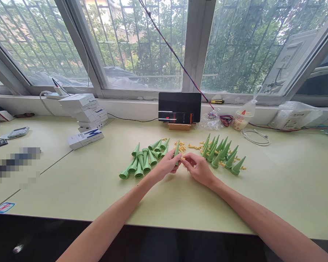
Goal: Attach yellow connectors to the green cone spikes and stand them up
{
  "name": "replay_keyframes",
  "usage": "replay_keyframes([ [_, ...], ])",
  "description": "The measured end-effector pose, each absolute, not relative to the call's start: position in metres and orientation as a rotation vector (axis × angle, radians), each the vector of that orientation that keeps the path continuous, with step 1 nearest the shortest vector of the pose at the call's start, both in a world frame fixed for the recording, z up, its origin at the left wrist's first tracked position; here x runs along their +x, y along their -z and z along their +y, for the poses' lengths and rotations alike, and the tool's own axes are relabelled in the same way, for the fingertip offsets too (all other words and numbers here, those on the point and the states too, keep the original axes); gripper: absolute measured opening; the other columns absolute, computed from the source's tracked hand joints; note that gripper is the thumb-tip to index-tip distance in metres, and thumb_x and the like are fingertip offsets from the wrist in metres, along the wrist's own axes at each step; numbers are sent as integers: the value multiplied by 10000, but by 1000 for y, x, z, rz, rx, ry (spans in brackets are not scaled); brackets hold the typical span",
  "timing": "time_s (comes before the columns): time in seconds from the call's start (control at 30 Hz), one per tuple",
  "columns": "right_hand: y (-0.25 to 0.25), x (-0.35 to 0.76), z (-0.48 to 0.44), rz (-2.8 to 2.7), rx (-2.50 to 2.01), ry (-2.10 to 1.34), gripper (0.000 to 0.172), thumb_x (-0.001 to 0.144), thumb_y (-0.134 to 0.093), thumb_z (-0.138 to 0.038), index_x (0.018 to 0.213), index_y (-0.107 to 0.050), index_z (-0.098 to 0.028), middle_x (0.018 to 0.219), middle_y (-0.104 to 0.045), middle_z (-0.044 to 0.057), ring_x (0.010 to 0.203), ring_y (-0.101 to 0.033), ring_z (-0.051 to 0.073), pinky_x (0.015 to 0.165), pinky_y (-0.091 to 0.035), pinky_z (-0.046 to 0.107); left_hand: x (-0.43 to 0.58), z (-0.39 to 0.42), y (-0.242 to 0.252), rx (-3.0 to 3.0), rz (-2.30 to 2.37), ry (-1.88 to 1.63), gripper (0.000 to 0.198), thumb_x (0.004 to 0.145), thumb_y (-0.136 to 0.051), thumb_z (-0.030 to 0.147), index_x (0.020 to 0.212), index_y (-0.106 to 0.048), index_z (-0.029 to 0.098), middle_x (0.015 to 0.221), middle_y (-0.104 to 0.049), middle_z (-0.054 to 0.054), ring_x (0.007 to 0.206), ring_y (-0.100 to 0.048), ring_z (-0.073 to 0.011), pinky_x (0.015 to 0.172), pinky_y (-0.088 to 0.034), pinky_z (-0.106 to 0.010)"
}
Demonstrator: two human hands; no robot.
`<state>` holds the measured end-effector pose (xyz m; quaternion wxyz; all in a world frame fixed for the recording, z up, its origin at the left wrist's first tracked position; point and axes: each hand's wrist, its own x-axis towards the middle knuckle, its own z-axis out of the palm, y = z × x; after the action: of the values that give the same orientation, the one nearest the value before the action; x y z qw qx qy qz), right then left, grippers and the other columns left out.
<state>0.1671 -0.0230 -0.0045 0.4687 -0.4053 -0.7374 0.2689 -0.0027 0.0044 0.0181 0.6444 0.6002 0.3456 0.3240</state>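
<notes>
My left hand (168,162) is closed around a green plastic cone (177,148), its tip pointing up and away from me. Close beside it, my right hand (198,167) pinches a small yellow piece (183,159) against the side of the cone; the fingers partly hide it. A heap of green cones (146,160) lies on its side left of my hands. To the right, several green cones (218,156) stand upright with yellow pieces sticking out of their sides. Loose yellow pieces (181,146) lie just beyond my hands.
The pale green table (98,193) ends at a front edge near me. White boxes (86,139) are stacked at the back left. A dark tablet (179,105) stands by the window. A bagged cup (243,116) and a coiled white cable (254,137) lie back right.
</notes>
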Motion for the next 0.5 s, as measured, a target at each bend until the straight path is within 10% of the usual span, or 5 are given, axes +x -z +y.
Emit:
replay_keyframes([
  [0.5,7,168,-23,-1822,-1006,-651,251,962,-516,-387,867,-634,-187,654,-573,-5,543,-481,124,538,-394,256,-4,5,-17,1374,794,-723,288,888,-545,474,860,-438,209,693,-406,56,474,-269,-37,449,-205,-188],
])
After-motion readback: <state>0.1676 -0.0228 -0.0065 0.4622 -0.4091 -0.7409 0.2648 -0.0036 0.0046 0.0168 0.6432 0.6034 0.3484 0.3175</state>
